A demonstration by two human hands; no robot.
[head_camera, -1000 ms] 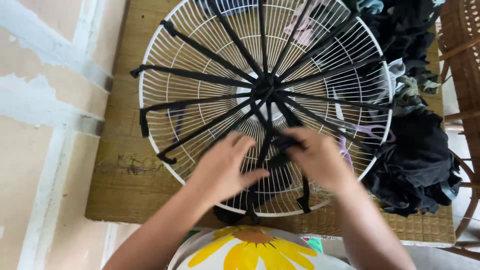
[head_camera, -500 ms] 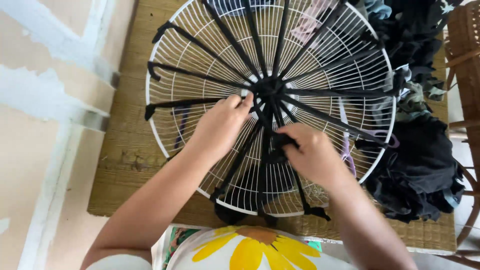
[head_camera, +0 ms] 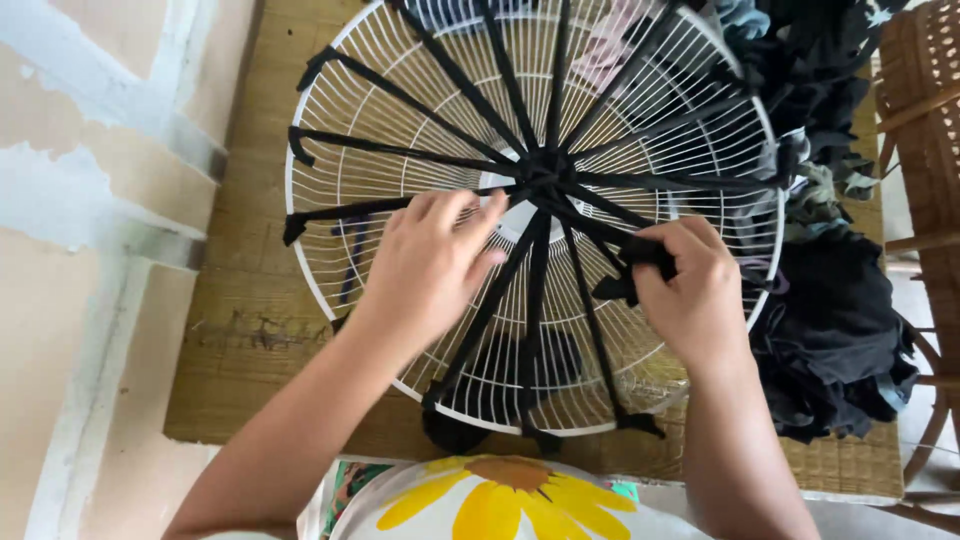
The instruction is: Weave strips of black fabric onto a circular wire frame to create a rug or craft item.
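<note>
The left hand (head_camera: 432,262) lies on the white wire fan guard (head_camera: 340,180) at about 8 o'clock from its centre, the fingers bent and touching the black fabric strips (head_camera: 400,150) near the hub; I cannot tell if it really pinches one. The right hand (head_camera: 690,290), at about 4 o'clock from the hub, is closed around a loose end of black strip (head_camera: 625,290). The strips go out from the hub like spokes to the rim, where their ends are tied. The guard rests on a woven mat (head_camera: 250,340), and a pile of dark cloth (head_camera: 840,340) lies at 3 o'clock, touching the rim. I think the strip may slip from the hub or become loose if the right hand pulls unevenly, and the guard may slide because nothing fixes it.
</note>
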